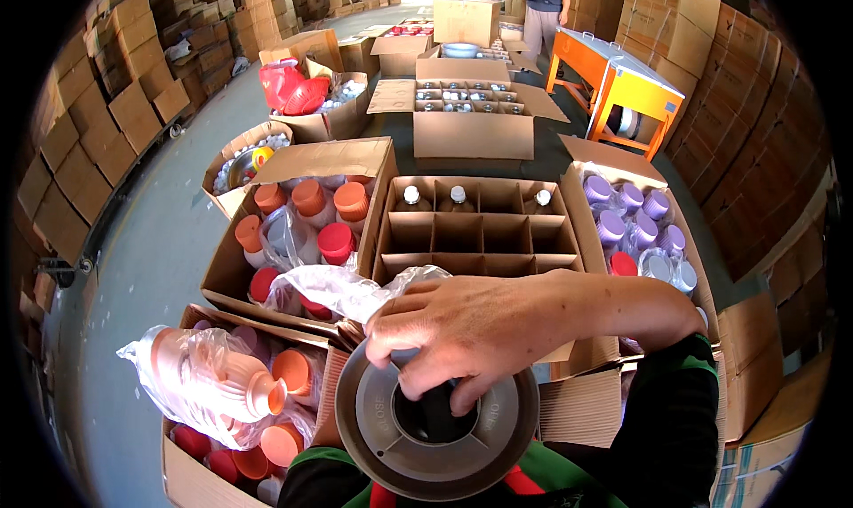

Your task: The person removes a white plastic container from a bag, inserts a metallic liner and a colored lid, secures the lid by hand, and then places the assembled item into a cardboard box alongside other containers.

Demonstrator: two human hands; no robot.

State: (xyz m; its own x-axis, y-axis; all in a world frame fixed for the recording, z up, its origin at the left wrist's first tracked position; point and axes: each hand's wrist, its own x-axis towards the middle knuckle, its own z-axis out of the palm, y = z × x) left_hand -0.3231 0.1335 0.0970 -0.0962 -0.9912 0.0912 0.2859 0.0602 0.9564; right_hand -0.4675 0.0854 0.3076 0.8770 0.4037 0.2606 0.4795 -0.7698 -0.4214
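Observation:
My right hand (475,335) reaches in from the right over a round grey base (364,424), which looks like the bottom of a vacuum flask. The thumb and fingers are curled into its dark centre, gripping the black middle part (435,416). Crumpled clear plastic film (342,288) sticks up behind the base, beside the knuckles. My left hand does not show. Left of the base, a pink vacuum flask (209,375) in a clear bag lies across an open carton (182,446) of flasks with orange and red tops.
Ahead, a divided carton (524,264) holds bottles with white caps in its far row. Cartons of orange- and red-topped flasks (306,197) and purple-topped flasks (613,228) flank it. Farther off are an orange-framed table (622,73), stacked boxes (746,126) and a standing person (544,11).

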